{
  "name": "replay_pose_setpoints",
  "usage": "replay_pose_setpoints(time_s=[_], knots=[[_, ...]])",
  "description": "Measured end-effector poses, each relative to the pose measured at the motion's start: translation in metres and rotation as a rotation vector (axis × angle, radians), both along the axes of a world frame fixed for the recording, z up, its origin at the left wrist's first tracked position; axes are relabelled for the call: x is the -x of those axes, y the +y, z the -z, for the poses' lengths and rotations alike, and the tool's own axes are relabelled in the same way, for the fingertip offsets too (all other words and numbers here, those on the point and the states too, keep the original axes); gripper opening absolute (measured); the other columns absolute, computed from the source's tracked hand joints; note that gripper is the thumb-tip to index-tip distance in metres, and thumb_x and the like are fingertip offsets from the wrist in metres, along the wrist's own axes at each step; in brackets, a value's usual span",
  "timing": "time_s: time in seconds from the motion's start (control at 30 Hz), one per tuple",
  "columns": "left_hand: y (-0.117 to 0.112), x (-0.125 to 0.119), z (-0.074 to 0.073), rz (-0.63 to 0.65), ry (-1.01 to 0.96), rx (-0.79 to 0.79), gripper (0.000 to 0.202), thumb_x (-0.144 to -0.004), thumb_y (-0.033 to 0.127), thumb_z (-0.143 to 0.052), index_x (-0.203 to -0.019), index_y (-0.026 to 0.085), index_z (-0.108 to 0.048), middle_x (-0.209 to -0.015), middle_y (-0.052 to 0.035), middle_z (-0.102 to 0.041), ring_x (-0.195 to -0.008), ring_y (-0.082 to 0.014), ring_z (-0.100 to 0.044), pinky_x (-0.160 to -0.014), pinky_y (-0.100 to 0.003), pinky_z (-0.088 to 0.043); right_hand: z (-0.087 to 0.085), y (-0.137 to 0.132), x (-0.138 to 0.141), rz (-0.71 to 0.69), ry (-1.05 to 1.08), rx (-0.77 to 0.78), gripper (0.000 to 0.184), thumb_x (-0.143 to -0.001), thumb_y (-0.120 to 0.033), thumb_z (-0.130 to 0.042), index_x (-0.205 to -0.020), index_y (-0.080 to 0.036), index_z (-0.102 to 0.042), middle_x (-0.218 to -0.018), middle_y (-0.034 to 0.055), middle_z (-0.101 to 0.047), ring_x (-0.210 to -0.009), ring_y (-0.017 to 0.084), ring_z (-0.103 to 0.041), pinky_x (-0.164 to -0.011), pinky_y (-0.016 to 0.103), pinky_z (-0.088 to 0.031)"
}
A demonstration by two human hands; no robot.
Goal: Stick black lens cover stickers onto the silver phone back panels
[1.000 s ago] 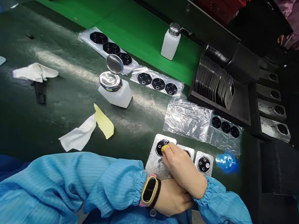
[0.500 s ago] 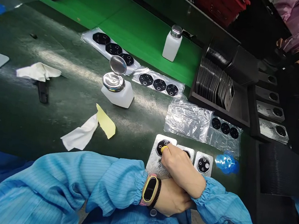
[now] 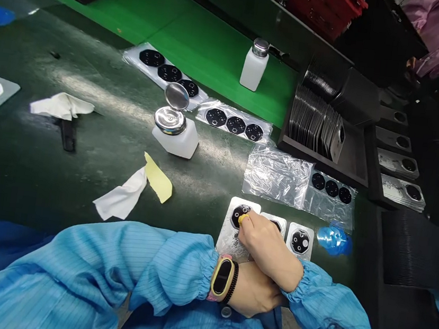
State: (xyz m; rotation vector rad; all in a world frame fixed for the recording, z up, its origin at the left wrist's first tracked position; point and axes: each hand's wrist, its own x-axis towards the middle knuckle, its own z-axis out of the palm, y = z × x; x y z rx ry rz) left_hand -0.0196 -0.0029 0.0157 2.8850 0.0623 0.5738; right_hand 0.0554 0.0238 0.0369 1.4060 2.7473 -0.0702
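Note:
Three silver phone back covers lie side by side near the table's front edge. My right hand (image 3: 271, 248) rests over the middle one and presses a yellow-capped fingertip on the black octagonal camera plate of the left cover (image 3: 236, 225). Its fingers are curled together. The right cover (image 3: 299, 241) lies bare. My left hand (image 3: 254, 291) sits under the right wrist with a smart band on its wrist; its fingers are hidden. Both arms wear blue sleeves.
A solvent dispenser with open metal lid (image 3: 175, 130), a white bottle (image 3: 254, 65), white and yellow wipes (image 3: 136, 191), strips of black octagonal plates in plastic (image 3: 234, 123), crumpled film (image 3: 278, 174), a blue film scrap (image 3: 332, 240), a black tray of stacked covers (image 3: 320, 126).
My right fingertip keeps pressing on the left cover's camera plate, shifting only slightly. The view has drifted a little.

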Motion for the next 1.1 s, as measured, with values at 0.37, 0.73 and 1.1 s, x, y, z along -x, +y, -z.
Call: replay_pose_setpoints(time_s=[0.37,0.73,1.1], knots=[[-0.003,0.0,0.007,0.065,-0.075,-0.008,0.029,-0.083,0.021,-0.052,-0.101,0.014,-0.073,-0.1,-0.0055,-0.074,-0.09,-0.0187,-0.066,-0.084,-0.026,-0.053,-0.021,0.012,-0.014,0.072,0.359,0.114,0.013,-0.086,-0.007,-0.051,-0.08,-0.018,-0.052,-0.074,-0.0007,-0.058,-0.06,0.012,-0.056,-0.054,0.022,-0.043],[-0.005,0.001,0.007,0.033,-0.107,0.031,0.027,-0.082,0.023,-0.053,-0.1,0.014,-0.072,-0.102,-0.0066,-0.073,-0.093,-0.0192,-0.064,-0.086,-0.027,-0.051,-0.024,0.018,-0.014,0.042,0.399,0.084,0.017,-0.089,-0.008,-0.047,-0.077,-0.018,-0.052,-0.071,0.0002,-0.057,-0.059,0.012,-0.053,-0.053,0.023,-0.042],[-0.005,-0.002,0.008,0.085,-0.03,0.047,0.025,-0.077,0.022,-0.057,-0.096,0.015,-0.072,-0.095,-0.0032,-0.074,-0.087,-0.0174,-0.064,-0.08,-0.026,-0.05,-0.02,0.023,0.0,0.016,0.188,0.15,0.016,-0.085,-0.005,-0.051,-0.076,-0.017,-0.055,-0.073,0.0011,-0.057,-0.064,0.014,-0.052,-0.057,0.025,-0.04]])
